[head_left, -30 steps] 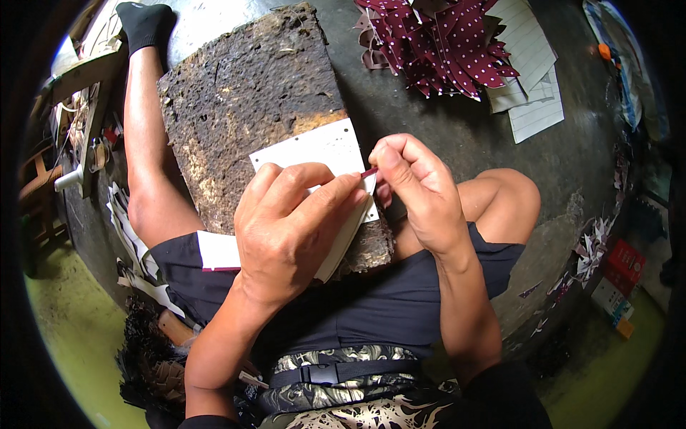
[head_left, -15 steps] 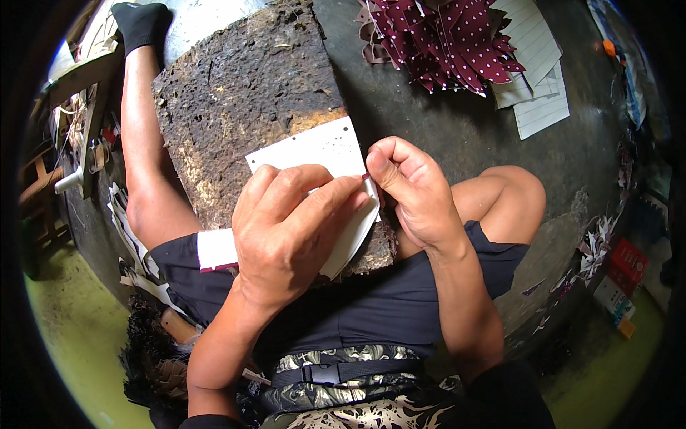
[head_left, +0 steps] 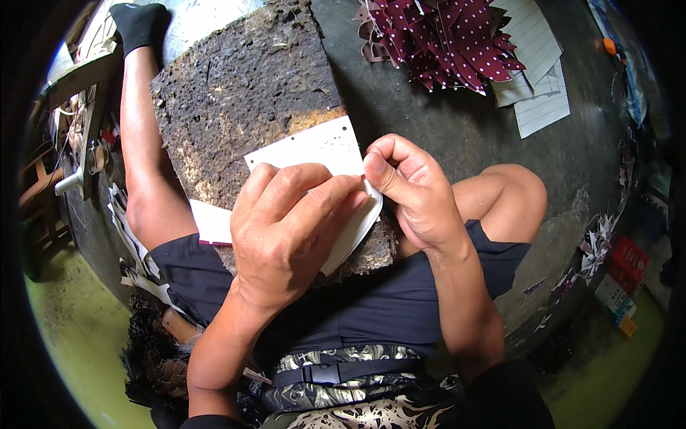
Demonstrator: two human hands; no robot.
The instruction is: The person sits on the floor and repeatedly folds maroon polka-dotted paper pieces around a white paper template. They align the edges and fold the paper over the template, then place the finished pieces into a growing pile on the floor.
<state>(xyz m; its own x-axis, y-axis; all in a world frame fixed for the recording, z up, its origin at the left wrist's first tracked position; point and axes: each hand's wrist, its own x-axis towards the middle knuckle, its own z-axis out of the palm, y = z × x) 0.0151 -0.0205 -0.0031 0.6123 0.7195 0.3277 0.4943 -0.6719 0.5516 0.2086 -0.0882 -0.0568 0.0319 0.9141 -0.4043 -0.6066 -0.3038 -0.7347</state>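
My left hand (head_left: 282, 225) is closed over a white strip-like piece (head_left: 357, 232) with a maroon edge. Its fingertips pinch it near the piece's right end. My right hand (head_left: 414, 189) pinches at the same edge, thumb against curled forefinger, where a bit of maroon shows. A white end with a maroon rim (head_left: 211, 222) sticks out left of my left hand; the palm hides whether it belongs to the same piece. Underneath lies a white sheet with black dots (head_left: 314, 146), on a rough, dark, worn board (head_left: 243, 107) across my lap.
Maroon polka-dot cut pieces (head_left: 446, 43) are heaped on the floor at the far right, beside lined paper sheets (head_left: 542, 111). Scraps (head_left: 597, 247) and a red box (head_left: 629, 261) lie further right. A wooden frame (head_left: 82, 136) and a black brush-like bundle (head_left: 146, 350) are at left.
The white end left of my left hand has swung up and slightly left, from over my shorts onto the board's edge. Both hands keep their pinch, the right shifting only slightly.
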